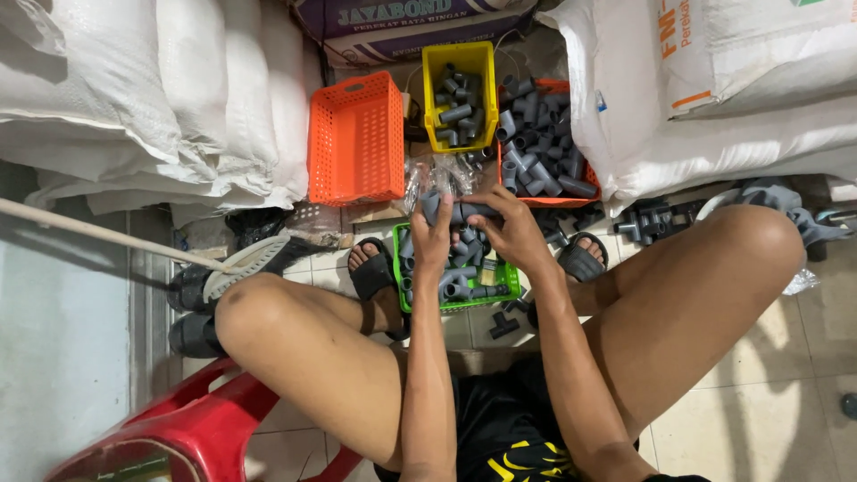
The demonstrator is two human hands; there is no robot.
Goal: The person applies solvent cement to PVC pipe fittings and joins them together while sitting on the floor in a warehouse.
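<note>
On floor at far left: white sacks point(152, 89) stacked, red plastic stool point(192, 428) below. Orange basket point(356, 138) standing empty beside sacks. Left hand point(435, 234) clenched on near end of grey pipe fitting point(457, 211), held over green basket point(455, 277) full of grey fittings. Right hand point(511, 228) gripping other end of same fitting. Yellow basket point(460, 94) with fittings beyond hands; red-orange tray point(544, 143) heaped with fittings just right. White sack point(714, 98) at far right.
</note>
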